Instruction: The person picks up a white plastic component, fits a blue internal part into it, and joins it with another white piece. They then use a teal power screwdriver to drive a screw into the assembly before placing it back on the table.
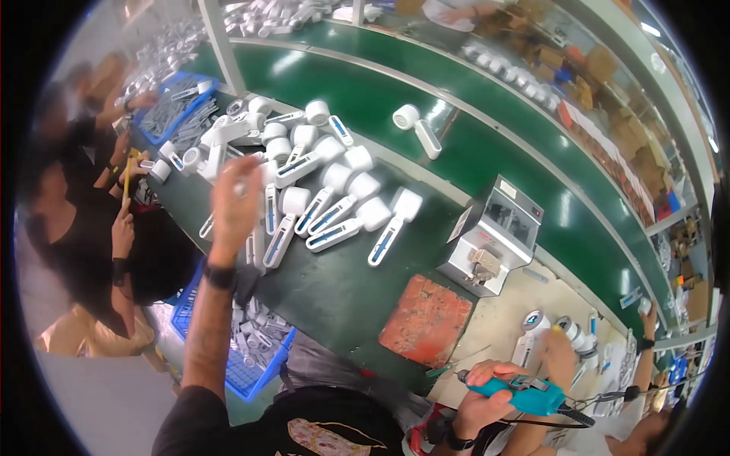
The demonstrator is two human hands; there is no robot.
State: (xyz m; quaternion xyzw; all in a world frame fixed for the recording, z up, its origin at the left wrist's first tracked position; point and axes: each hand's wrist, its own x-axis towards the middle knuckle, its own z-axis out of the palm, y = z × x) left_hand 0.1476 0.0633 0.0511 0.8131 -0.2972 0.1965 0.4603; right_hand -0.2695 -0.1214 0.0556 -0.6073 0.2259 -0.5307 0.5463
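Observation:
My left hand (pixel 236 199), with a dark wristband, is raised over the near left side of a pile of white handheld devices (pixel 331 228). These have drum-shaped heads and flat handles with a blue strip. Motion smears the fingers, so whether they hold anything does not show. Low on the right, my right hand (pixel 487 399) is wrapped round a teal electric screwdriver (pixel 536 397), its tip pointing left. A cable runs from the tool's back end. Left of and above the screwdriver lies a worn red mat (pixel 426 319) on the dark green bench.
A grey metal machine (pixel 494 235) stands beyond the mat. A green conveyor (pixel 350 83) curves behind, carrying one white device (pixel 418 129). Blue baskets (pixel 182 114) hold grey parts, one below the bench edge. Co-workers sit left and right; one's hand (pixel 559 357) is close to the screwdriver.

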